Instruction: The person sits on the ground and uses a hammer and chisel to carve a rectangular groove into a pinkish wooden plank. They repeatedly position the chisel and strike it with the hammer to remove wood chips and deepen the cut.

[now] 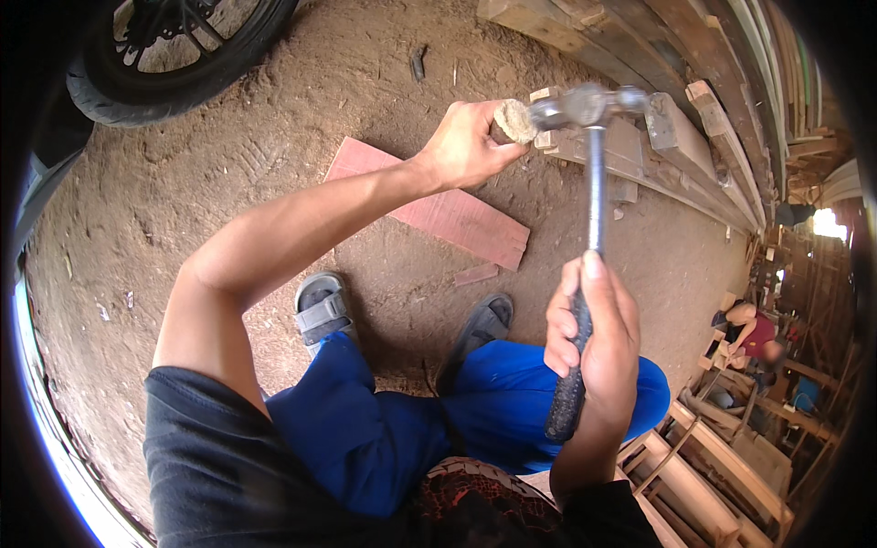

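Note:
My left hand [468, 146] is closed around a wooden handle with a pale, frayed, flattened end [516, 121]. The rest of that tool is hidden by the fist, so I cannot tell its kind. In my right hand [598, 338] is a ball-peen hammer [596, 187] with a steel shaft and a black grip, its thumb laid along the shaft. The slightly blurred hammer head is right beside the frayed end; whether they touch I cannot tell. Beneath my left forearm a reddish plank [470, 228] lies on the dirt ground, with a small reddish offcut [476, 274] near it.
Stacked timber beams [676, 132] line the far right. A motorcycle wheel [183, 64] stands at the far left. My sandalled feet [324, 306] are close to the plank. At the right, another person [754, 333] is among wooden frames [722, 466].

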`<action>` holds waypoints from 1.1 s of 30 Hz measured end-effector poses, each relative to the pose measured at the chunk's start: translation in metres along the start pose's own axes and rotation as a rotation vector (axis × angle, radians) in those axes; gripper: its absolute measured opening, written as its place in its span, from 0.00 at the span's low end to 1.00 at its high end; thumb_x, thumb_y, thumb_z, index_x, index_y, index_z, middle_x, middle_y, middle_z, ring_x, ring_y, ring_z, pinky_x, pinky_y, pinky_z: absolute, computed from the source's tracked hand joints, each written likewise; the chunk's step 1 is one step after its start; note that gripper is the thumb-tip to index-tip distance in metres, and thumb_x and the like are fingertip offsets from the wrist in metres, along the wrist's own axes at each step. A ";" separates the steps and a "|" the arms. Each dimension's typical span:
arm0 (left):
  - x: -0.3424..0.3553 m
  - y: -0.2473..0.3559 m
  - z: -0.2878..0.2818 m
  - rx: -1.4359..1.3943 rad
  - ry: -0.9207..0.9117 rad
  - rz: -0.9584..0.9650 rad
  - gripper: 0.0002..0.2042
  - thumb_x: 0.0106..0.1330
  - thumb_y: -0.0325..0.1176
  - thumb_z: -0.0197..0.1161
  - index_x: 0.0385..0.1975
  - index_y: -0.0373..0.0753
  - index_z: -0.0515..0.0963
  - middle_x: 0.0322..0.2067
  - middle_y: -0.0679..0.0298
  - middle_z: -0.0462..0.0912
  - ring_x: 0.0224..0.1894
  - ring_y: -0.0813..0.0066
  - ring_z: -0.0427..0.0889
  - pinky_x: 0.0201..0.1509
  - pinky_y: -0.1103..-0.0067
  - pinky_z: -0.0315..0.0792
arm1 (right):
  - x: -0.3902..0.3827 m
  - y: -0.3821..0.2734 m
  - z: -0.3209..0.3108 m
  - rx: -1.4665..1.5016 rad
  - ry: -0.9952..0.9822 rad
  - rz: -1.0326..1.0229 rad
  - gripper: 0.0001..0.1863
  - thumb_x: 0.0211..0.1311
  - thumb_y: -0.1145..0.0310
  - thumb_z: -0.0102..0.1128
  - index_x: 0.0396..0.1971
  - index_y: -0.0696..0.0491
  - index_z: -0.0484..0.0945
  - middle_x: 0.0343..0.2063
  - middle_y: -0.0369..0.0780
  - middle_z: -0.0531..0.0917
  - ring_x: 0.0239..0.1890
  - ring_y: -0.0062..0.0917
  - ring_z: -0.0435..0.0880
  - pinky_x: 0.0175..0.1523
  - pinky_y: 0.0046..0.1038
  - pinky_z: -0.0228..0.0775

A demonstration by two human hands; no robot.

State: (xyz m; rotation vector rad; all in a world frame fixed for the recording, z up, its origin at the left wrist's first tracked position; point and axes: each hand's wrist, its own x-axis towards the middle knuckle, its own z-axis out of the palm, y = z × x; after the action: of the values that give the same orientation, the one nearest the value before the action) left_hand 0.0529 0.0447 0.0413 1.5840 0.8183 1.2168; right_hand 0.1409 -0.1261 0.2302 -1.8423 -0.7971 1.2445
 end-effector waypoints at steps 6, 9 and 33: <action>0.007 0.011 -0.005 -0.008 -0.046 -0.134 0.12 0.56 0.34 0.65 0.35 0.34 0.79 0.26 0.54 0.83 0.29 0.64 0.84 0.37 0.72 0.76 | -0.019 -0.035 -0.006 0.224 0.091 -0.288 0.19 0.77 0.55 0.37 0.33 0.54 0.68 0.15 0.34 0.67 0.10 0.15 0.64 0.15 0.18 0.57; 0.007 0.007 -0.001 0.028 -0.019 -0.069 0.12 0.57 0.34 0.65 0.37 0.34 0.79 0.26 0.55 0.84 0.29 0.69 0.84 0.37 0.73 0.76 | -0.003 -0.008 0.000 0.071 0.065 -0.418 0.19 0.78 0.55 0.36 0.34 0.55 0.68 0.15 0.34 0.68 0.11 0.14 0.65 0.16 0.18 0.58; 0.063 0.000 -0.017 -0.208 0.105 -0.191 0.04 0.62 0.30 0.61 0.26 0.38 0.75 0.17 0.72 0.75 0.18 0.84 0.72 0.21 0.80 0.67 | -0.013 -0.016 -0.061 -0.169 0.142 0.095 0.17 0.73 0.56 0.47 0.30 0.54 0.69 0.14 0.31 0.66 0.10 0.11 0.61 0.15 0.15 0.51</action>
State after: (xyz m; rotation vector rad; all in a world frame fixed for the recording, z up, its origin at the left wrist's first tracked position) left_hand 0.0544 0.1063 0.0635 1.2542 0.8595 1.2123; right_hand 0.1931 -0.1431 0.2644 -2.1012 -0.7639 1.1181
